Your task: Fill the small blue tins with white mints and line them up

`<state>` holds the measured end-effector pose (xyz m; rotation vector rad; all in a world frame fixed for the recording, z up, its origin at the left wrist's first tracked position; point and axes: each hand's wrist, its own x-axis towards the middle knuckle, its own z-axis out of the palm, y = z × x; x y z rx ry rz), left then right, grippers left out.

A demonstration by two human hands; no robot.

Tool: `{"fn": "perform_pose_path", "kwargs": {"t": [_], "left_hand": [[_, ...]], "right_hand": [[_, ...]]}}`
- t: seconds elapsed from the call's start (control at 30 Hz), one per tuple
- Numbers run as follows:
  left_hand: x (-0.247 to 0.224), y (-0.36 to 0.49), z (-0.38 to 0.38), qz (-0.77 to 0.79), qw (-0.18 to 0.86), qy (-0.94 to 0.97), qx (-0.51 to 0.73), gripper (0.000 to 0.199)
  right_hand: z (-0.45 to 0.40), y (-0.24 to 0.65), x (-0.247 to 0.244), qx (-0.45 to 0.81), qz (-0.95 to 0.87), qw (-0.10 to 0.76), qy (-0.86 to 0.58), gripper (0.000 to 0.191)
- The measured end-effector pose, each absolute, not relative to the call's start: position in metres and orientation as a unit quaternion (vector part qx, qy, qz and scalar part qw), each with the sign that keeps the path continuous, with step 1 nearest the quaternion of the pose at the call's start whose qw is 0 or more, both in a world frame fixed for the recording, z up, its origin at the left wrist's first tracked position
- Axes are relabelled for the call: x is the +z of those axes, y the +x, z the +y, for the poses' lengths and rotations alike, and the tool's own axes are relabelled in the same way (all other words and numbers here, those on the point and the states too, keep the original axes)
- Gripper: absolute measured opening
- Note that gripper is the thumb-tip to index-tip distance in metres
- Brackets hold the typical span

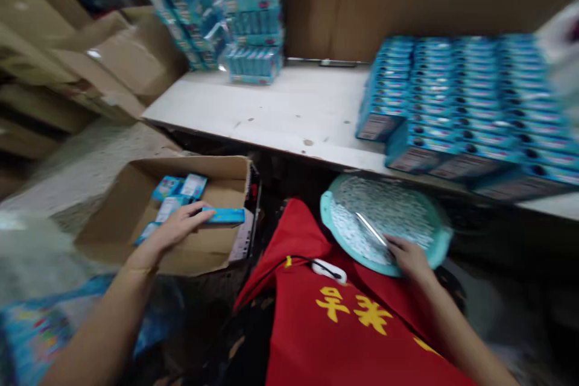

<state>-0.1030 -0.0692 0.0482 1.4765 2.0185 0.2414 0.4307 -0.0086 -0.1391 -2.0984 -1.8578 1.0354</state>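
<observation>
Over an open cardboard box (108,211) at the left, my left hand (181,226) is closed on a small blue box (224,215). Several more small blue boxes (169,205) lie inside the cardboard box. On the right, my right hand (409,256) grips a long, thin silver metal tool (371,229); blur hides its exact kind. Its far end lies over a turquoise basin (328,205) filled with many small pale pieces (384,205), too fine to make out.
A white table (312,108) runs across in front, with rows of blue boxes (465,102) at right and wrapped blue stacks (253,18) at the back left. Large cartons (131,60) stand far left. A red apron (312,313) covers my lap. A blue printed bag (49,325) lies lower left.
</observation>
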Motion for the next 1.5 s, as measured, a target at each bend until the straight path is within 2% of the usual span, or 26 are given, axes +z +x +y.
{"fn": "perform_pose_path", "kwargs": {"t": [0.1, 0.23, 0.3, 0.4, 0.47, 0.67, 0.87, 1.03, 1.23, 1.37, 1.5], "left_hand": [[0.047, -0.030, -0.046, 0.689, 0.372, 0.620, 0.046, 0.039], [0.013, 0.043, -0.032, 0.622, 0.422, 0.659, -0.006, 0.029], [0.002, 0.053, -0.029, 0.579, 0.479, 0.659, 0.008, 0.030], [-0.004, 0.042, -0.024, 0.542, 0.572, 0.613, 0.058, 0.046], [-0.007, 0.032, -0.019, 0.554, 0.587, 0.584, 0.085, 0.048], [-0.021, 0.041, 0.009, 0.630, 0.506, 0.563, 0.172, 0.050], [-0.042, 0.096, 0.040, 0.607, 0.522, 0.514, 0.308, 0.050], [-0.044, 0.124, 0.063, 0.580, 0.500, 0.554, 0.326, 0.046], [-0.046, 0.162, 0.080, 0.553, 0.429, 0.656, 0.281, 0.038], [-0.052, 0.195, 0.082, 0.531, 0.350, 0.745, 0.200, 0.032], [-0.060, 0.216, 0.079, 0.519, 0.280, 0.794, 0.149, 0.032]], "right_hand": [[-0.007, 0.417, -0.122, 0.350, -0.627, 0.070, -0.693, 0.044], [-0.006, 0.423, -0.104, 0.315, -0.642, 0.043, -0.698, 0.044], [-0.008, 0.437, -0.092, 0.255, -0.656, 0.006, -0.711, 0.045], [-0.007, 0.457, -0.077, 0.167, -0.660, -0.057, -0.730, 0.041], [-0.001, 0.458, -0.076, 0.167, -0.645, -0.069, -0.742, 0.037], [0.032, 0.393, -0.117, 0.238, -0.592, -0.009, -0.770, 0.038], [0.044, 0.359, -0.146, 0.296, -0.553, 0.051, -0.777, 0.034], [0.040, 0.394, -0.128, 0.325, -0.558, 0.114, -0.755, 0.031], [0.032, 0.440, -0.062, 0.315, -0.592, 0.205, -0.713, 0.028], [0.033, 0.446, -0.013, 0.282, -0.646, 0.162, -0.690, 0.030], [0.036, 0.433, 0.021, 0.218, -0.696, 0.025, -0.684, 0.035]]}}
